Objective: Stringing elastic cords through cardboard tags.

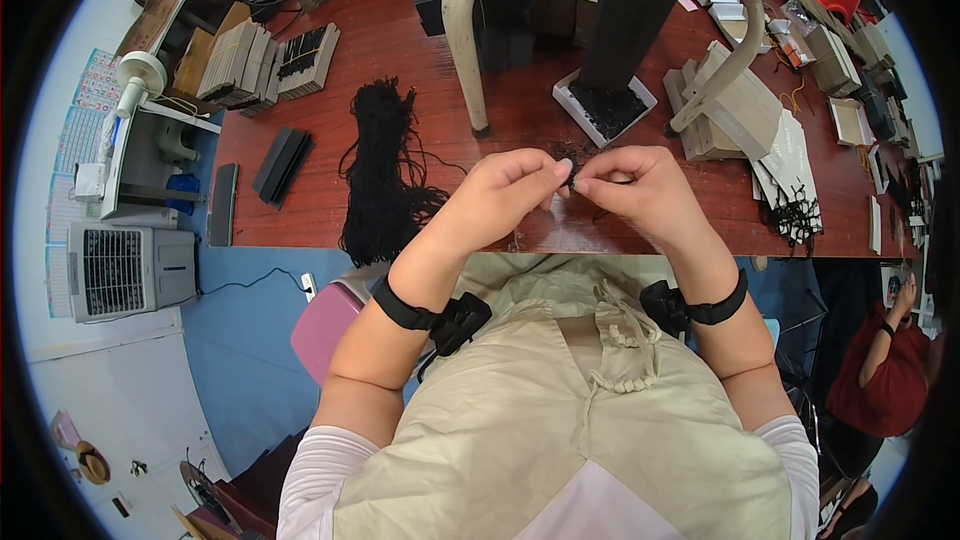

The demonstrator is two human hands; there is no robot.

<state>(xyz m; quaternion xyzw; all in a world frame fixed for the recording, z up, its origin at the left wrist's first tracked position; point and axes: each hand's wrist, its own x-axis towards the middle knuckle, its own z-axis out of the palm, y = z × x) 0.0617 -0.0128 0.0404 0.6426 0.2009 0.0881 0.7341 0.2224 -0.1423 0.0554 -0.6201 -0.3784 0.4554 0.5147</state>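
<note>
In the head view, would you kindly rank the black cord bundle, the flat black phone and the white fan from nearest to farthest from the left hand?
1. Black cord bundle, just left of the left hand.
2. Phone, near the table's left edge.
3. White fan, off the table, far left.

The table (420, 40) in the upper middle of the frame is dark red wood, smooth and a bit shiny. On it, left of the middle, lies a bundle of black cord (380, 175), soft, stringy and dull. The left hand (500, 195) and the right hand (640, 185) pinch a small piece of black string (572, 172) of the same kind. The apron (560, 400) at the bottom is pale cloth, matt and a little wrinkled. The stacks of flat cards (240, 60) in the upper left look like dull grey-brown paper board. The white tray (605, 105) holds more dark, fuzzy string.
</note>
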